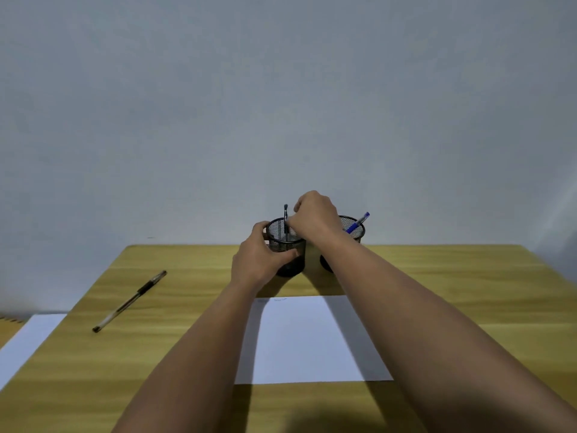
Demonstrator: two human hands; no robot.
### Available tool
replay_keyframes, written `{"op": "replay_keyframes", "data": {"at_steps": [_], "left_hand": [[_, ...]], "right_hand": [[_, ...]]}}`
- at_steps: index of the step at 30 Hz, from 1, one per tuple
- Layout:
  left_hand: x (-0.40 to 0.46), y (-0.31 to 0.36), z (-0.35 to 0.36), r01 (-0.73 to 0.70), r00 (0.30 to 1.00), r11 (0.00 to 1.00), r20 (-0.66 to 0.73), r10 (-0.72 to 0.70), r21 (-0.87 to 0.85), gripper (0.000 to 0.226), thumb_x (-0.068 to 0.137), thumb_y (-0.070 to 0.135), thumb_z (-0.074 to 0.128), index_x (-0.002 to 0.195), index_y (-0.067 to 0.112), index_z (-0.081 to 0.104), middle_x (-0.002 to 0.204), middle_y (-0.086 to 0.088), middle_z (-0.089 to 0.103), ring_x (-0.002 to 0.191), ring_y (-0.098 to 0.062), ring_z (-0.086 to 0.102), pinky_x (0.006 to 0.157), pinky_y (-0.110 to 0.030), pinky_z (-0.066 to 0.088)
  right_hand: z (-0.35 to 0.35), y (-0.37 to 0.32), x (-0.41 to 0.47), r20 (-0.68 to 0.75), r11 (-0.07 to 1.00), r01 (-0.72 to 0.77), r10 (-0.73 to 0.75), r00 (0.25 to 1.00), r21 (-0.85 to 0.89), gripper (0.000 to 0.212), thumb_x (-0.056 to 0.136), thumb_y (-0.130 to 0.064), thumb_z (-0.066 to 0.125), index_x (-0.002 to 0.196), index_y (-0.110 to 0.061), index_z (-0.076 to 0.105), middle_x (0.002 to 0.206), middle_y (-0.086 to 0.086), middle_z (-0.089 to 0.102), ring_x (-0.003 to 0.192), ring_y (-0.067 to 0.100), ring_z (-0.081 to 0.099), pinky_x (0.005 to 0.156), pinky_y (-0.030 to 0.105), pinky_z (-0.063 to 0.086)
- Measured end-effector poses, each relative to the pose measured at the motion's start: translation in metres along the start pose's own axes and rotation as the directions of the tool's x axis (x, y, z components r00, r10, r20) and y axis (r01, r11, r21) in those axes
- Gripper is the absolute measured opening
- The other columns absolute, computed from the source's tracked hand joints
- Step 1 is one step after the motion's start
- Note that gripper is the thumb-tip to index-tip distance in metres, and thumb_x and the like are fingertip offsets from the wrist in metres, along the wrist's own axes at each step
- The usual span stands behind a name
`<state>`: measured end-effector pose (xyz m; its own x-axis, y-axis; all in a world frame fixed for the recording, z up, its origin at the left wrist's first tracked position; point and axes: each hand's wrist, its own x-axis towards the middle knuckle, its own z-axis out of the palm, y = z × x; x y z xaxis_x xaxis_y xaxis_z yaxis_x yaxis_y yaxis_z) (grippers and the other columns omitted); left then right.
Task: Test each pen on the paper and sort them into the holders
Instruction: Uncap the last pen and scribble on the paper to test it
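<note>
Right hand (315, 215) fingertips pinched together over the left mesh holder (287, 251), right at the dark pen (285, 221) standing in it. Whether the fingers actually grip the pen or just touch it, can't tell; the contact is hidden by the hand. Left hand (259, 260) wraps the same holder's outer wall, thumb across the front, fingers curled round the far side, closed on it.

Dark pen: slim, upright, top end poking above the rim, barrel visible through the mesh.

Both holders: black wire-mesh cylinders, open top, solid dark rim. They sit side by side at the far edge of the table (468, 292), close together. The right holder (352, 232) is mostly covered by the right forearm; a blue pen (358, 222) leans out of it, tilted to the right.

A third pen (129, 301) lies flat on the table well to the left, diagonal, clear barrel with black grip section and dark ends.

White paper sheet (312, 339) lies flat between the forearms, near side of the holders, with faint scribble marks at its far edge. A second white sheet (25, 342) sits at the table's left edge, partly cut off.

Table: light yellowish wood grain, matte. Plain grey wall (281, 104) behind.
</note>
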<state>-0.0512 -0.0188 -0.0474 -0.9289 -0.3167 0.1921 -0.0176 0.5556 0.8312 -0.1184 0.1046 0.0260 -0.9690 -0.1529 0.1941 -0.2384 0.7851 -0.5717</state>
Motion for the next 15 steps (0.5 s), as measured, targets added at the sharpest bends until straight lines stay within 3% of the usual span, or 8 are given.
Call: {"op": "replay_keyframes", "data": {"at_steps": [4, 10, 15], "left_hand": [[-0.015, 0.010, -0.021, 0.018, 1.000, 0.997, -0.012, -0.018, 0.071, 0.105, 0.057, 0.074, 0.074, 0.148, 0.034, 0.039, 0.133, 0.009, 0.061, 0.118, -0.017, 0.061, 0.099, -0.046, 0.052], [-0.035, -0.012, -0.108, 0.058, 0.991, 0.958, -0.129, -0.022, 0.282, 0.042, 0.090, 0.047, 0.067, 0.128, 0.028, 0.065, 0.129, 0.007, 0.064, 0.106, -0.012, 0.062, 0.093, -0.039, 0.053], [-0.060, -0.054, -0.177, 0.169, 0.975, 0.865, -0.208, -0.077, 0.472, 0.036, 0.090, 0.038, 0.066, 0.125, 0.026, 0.067, 0.127, 0.005, 0.064, 0.111, -0.017, 0.063, 0.088, -0.036, 0.053]], "right_hand": [[-0.015, -0.015, -0.009, -0.055, 0.999, 0.048, -0.048, 0.997, 0.007, 0.034, 0.094, -0.019, 0.074, 0.127, -0.013, 0.073, 0.126, 0.009, 0.074, 0.115, 0.031, 0.069, 0.081, 0.032, 0.049], [-0.012, -0.067, -0.034, 0.007, 0.986, 0.154, -0.155, 0.988, 0.058, 0.027, 0.091, -0.018, 0.068, 0.116, -0.020, 0.078, 0.120, 0.001, 0.076, 0.109, 0.025, 0.069, 0.082, 0.031, 0.053], [0.032, -0.109, -0.061, 0.191, 0.950, 0.305, -0.312, 0.931, 0.067, 0.021, 0.092, -0.016, 0.067, 0.106, -0.022, 0.080, 0.112, -0.001, 0.079, 0.108, 0.022, 0.071, 0.092, 0.039, 0.060]]}}
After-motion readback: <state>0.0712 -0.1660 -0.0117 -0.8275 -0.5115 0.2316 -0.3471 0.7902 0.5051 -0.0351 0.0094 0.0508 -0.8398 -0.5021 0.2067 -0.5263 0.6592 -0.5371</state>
